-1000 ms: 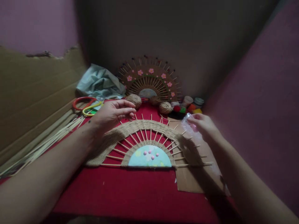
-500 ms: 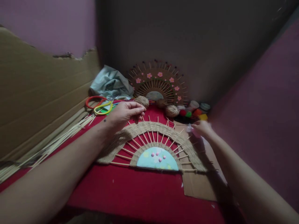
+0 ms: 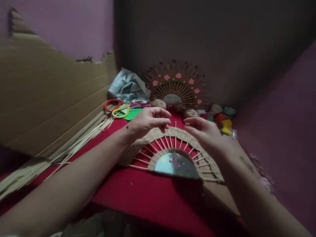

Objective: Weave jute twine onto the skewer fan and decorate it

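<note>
Woven fan (image 3: 176, 132) under left hand (image 3: 149, 121) and right hand (image 3: 206, 131), each grip narrow, tubs (image 3: 229, 111) behind, contents unclear

Behind our woven fan (image 3: 172, 131) stand the twine balls (image 3: 158, 104) and the second fan (image 3: 178, 84) — to our left lie the scissors (image 3: 120, 111), the sticks (image 3: 81, 140) in front of them, all on the cloth (image 3: 138, 189).

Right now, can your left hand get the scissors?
Probably yes. The scissors lie close beside my left hand, and nothing covers their red and yellow loops. Only flat green paper seems to be between.
</note>
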Available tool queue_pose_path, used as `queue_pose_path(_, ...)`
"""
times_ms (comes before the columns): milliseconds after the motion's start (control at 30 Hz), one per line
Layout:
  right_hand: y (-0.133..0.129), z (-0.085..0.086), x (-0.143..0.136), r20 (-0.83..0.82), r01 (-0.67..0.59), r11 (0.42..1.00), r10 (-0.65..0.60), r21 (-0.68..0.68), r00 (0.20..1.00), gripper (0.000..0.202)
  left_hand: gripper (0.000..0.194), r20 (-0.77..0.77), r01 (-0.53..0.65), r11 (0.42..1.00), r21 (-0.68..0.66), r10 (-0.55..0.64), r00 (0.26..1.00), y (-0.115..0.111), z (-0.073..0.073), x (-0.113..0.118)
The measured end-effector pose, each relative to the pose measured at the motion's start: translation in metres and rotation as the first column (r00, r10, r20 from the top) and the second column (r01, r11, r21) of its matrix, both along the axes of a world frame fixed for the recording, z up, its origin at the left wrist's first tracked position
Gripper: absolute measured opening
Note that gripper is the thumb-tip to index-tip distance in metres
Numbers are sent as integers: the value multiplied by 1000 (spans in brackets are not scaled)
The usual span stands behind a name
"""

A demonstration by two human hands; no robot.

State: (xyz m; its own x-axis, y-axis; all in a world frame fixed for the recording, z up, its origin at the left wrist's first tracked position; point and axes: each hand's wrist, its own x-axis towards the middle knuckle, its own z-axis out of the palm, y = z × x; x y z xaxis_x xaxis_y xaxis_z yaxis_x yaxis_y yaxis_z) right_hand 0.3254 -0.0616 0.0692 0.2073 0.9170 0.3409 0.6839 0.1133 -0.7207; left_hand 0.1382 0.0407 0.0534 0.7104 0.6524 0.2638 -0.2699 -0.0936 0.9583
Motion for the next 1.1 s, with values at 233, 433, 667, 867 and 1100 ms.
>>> queue_pose_path(233, 2, 1, -49, 405, -145, 962, 41, 229, 913, 17, 26, -16, 106, 994, 28, -106, 994, -4, 0, 1)
queue_pose_path(433, 8, 1, -50, 358, -115, 952, 6, 282, 934, 9, 31, -57, 161, 987, 10, -161, 985, -2, 4, -3)
queue_pose_path(667, 5, 5, -69, 42, -172, 976, 168, 132, 985, 6, 15, -77, -134, 979, 152, 147, 986, 10, 27, -24)
queue_pose_path(867, 9, -6, -98, -22, -353, 933, 352, -74, 936, 4, 8, 44, -349, 934, 77, 346, 937, 28, 25, -45)
queue_pose_path(1100, 14, -11, -113, 427, -381, 914, 291, 141, 856, 7, 6, -70, -378, 923, 70, 382, 921, 33, 7, -51)
